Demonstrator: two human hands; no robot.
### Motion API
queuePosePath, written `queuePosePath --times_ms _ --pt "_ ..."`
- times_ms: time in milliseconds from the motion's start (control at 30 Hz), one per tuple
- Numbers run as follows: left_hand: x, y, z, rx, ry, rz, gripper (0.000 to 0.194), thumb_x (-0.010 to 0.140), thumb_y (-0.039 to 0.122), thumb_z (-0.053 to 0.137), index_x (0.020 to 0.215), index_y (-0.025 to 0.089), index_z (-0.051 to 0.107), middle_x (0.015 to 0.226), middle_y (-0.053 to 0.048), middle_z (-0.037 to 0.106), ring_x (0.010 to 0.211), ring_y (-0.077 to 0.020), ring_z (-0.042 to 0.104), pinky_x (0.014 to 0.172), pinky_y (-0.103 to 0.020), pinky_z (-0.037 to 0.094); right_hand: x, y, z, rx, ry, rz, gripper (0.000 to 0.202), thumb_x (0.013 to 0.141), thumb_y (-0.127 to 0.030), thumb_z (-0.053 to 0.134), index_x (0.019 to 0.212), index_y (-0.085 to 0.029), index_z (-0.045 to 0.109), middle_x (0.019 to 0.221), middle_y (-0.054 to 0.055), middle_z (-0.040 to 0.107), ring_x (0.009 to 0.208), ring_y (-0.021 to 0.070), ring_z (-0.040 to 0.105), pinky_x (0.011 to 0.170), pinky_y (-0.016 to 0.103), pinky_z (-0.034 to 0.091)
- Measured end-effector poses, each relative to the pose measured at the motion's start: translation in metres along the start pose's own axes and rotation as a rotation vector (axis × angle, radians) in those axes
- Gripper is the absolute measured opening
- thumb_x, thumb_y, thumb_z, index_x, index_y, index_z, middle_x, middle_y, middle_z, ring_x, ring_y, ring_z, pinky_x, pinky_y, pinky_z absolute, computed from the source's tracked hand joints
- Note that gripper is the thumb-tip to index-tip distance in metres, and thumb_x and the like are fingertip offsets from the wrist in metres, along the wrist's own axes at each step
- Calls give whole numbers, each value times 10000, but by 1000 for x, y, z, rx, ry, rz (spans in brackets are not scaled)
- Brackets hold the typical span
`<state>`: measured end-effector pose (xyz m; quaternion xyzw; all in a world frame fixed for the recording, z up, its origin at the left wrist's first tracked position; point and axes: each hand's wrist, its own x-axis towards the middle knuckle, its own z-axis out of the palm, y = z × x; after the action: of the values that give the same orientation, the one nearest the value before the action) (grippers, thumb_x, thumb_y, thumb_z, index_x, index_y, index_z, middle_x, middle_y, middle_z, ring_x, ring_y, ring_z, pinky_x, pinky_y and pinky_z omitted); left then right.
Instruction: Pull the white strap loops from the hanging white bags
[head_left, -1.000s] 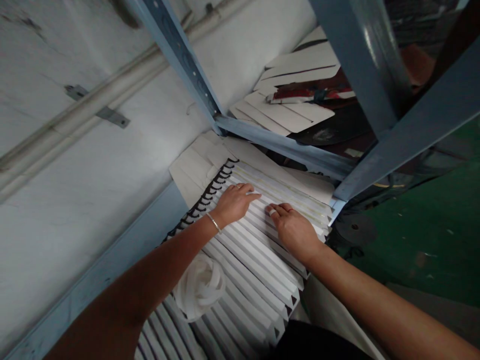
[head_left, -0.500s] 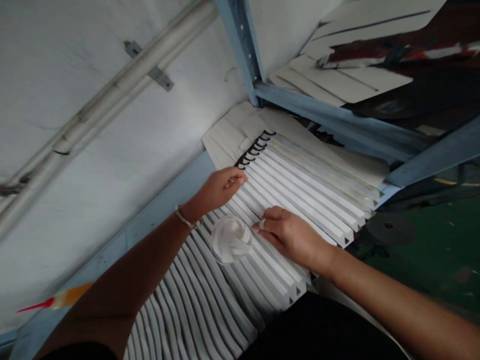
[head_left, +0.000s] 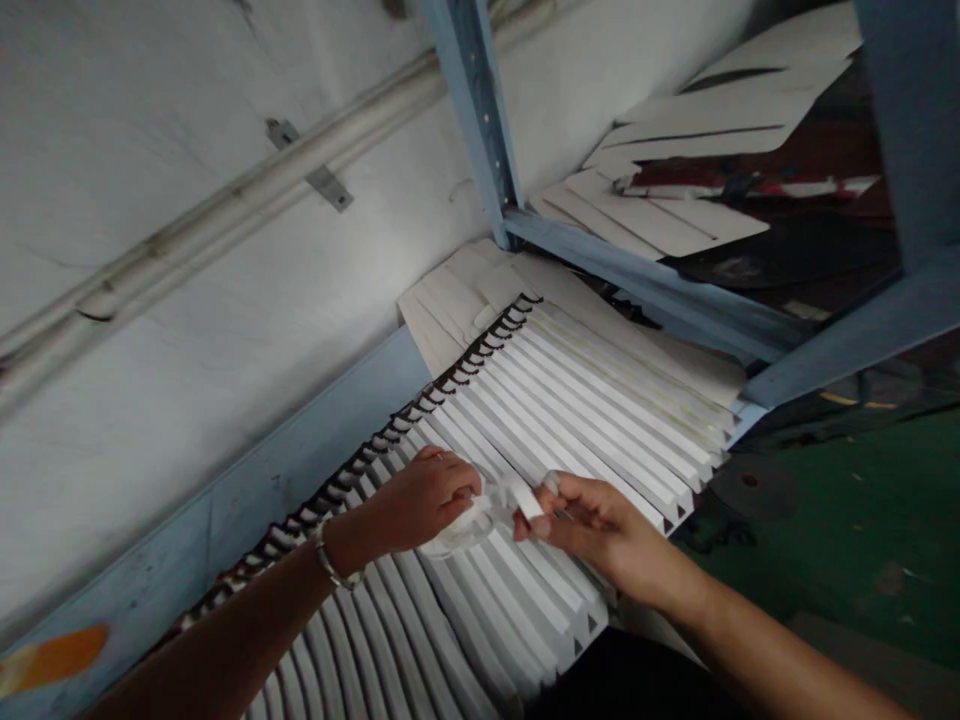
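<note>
White and grey pleated material [head_left: 600,420] with a dark looped edge lies across a light blue surface. On its pleats rests a loose coil of white strip [head_left: 457,535]. My left hand [head_left: 427,500] is closed on the coil's upper part, its fingertips bent over the strip. To its right, my right hand [head_left: 585,520] pinches a length of the same white strip between thumb and fingers. The strip spans the small gap between both hands.
Pale flat card pieces [head_left: 457,300] lie beyond the pleats. A blue metal frame [head_left: 660,280] stands at the right, with more card and dark items behind it. An orange object [head_left: 60,655] is at the lower left, beside the wall.
My left hand has moved down and right from the pleats' edge onto the coil and closed on it. My right hand has lifted a length of strip. The view has shifted.
</note>
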<state>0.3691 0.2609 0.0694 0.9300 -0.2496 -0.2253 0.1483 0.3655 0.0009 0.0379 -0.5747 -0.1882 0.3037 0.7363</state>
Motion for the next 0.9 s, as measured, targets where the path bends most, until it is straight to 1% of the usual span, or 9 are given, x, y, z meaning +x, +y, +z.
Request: queuePosePath --times_ms 133,200,267,333,433,533,633,733,900 --pt "7 1 -13 -160 90 -44 135 899 254 518 920 204 642 866 -30 681 858 -172 616 865 -319 452 -23 -5 -30 96 34 91 263 955 -450 567 865 -208 515 678 -23 614 670 131 554 701 275 423" --pt "18 13 -24 -237 242 -19 188 931 282 488 1004 204 643 1006 -61 694 956 -174 631 868 -301 480 -25 -1 -33 -6 62 114 285 953 -476 560 897 -197 549 640 -45 542 612 111 484 628 252 386" --pt "35 31 -32 -253 337 87 270 961 305 455 1147 207 625 1216 -97 660 1150 -192 592 992 -322 453 -20 1 -28 -89 72 106 307 953 -491 546 917 -187 573 645 -48 512 604 107 459 607 246 372" --pt "53 46 -36 -227 262 220 287 966 322 464 1178 218 629 1275 -92 646 1227 -209 558 1088 -352 385 -12 1 -22 -131 132 61 310 949 -493 543 898 -188 567 643 -51 492 605 106 455 606 244 375" --pt "74 51 -40 -202 47 239 230 950 361 505 904 214 676 941 -37 718 934 -187 640 920 -310 450 -6 -1 -23 -176 253 27 320 932 -507 554 872 -193 555 624 -55 487 593 105 444 585 239 366" --pt "84 35 -53 -234 -4 102 265 909 389 535 750 206 642 735 -1 662 722 -150 596 702 -251 435 -16 2 -39 -190 265 98 368 919 -547 540 872 -184 581 620 -42 515 585 112 467 572 244 370" --pt "94 14 -70 -256 21 38 259 864 412 538 752 209 652 747 -3 666 708 -151 588 674 -235 427 -35 13 -60 -223 321 142 417 915 -577 520 774 -187 566 612 -27 536 589 117 488 594 253 397" --pt "112 -6 -81 -229 39 -12 294 818 466 557 760 200 668 745 -10 665 715 -163 586 664 -236 422 -51 24 -79 -256 429 148 462 895 -608 530 680 -200 529 593 -15 565 586 120 510 616 258 426" --pt "157 -38 -78 -170 125 -101 328 763 482 630 750 157 664 614 19 554 587 -123 471 559 -228 330 -61 36 -107 -226 689 247 535 747 -717 636 607 -227 471 457 -55 459 410 97 419 437 244 349"
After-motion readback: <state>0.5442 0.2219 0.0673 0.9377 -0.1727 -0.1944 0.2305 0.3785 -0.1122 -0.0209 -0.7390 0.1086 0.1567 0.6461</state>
